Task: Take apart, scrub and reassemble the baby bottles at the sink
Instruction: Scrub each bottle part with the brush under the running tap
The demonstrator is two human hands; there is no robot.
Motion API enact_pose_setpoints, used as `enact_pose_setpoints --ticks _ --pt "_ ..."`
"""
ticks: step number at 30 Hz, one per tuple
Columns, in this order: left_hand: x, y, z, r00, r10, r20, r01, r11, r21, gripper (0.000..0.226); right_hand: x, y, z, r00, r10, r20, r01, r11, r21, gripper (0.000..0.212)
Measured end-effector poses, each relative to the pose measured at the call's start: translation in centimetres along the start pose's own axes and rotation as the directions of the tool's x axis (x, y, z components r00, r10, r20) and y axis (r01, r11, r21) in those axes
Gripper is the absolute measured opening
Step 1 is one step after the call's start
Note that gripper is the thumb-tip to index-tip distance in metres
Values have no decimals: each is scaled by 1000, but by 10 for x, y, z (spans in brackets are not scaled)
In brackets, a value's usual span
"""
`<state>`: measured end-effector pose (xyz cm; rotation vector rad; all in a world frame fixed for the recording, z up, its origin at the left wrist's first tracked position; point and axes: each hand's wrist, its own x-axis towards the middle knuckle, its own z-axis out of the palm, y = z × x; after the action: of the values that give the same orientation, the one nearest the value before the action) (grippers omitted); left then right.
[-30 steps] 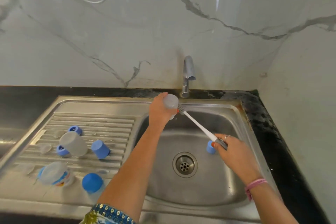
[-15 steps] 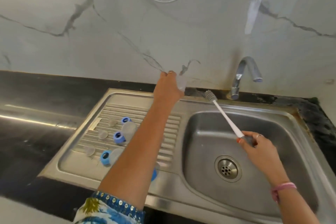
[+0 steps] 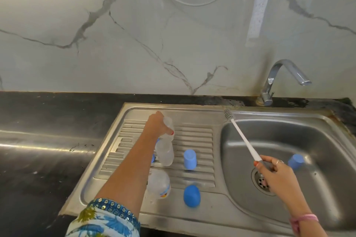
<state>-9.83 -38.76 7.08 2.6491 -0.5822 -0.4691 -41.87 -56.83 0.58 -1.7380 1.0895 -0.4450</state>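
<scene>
My left hand grips a clear baby bottle over the ribbed drainboard, its lower end close to another clear bottle standing there. A third clear bottle with a printed label stands nearer the front edge. Two blue caps sit on the drainboard; more blue parts are partly hidden behind my left forearm. My right hand holds the grey handle of a white bottle brush over the sink basin, bristles pointing up-left at the basin's rim. A blue cap lies in the basin.
A chrome tap rises at the back right of the sink, with no water running. The drain lies under my right hand. Black countertop stretches to the left, and a marble wall stands behind.
My left hand carried the clear bottle from under the tap leftwards and lowered it onto the drainboard. The brush came out of the bottle and stays over the basin.
</scene>
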Motion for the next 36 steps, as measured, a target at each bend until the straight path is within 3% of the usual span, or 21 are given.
enact_pose_setpoints --ticks 19,24,36 --pt "11 9 11 996 -57 72 55 998 43 108 -19 -2 -1 995 71 -64 -72 997 -24 10" --pt "10 21 0 998 -54 -21 53 999 -8 100 -20 -1 -4 994 77 -80 -79 996 -27 11" --pt "-20 115 13 962 151 -226 -184 974 -134 74 -24 17 -57 994 97 -44 -100 992 -71 13"
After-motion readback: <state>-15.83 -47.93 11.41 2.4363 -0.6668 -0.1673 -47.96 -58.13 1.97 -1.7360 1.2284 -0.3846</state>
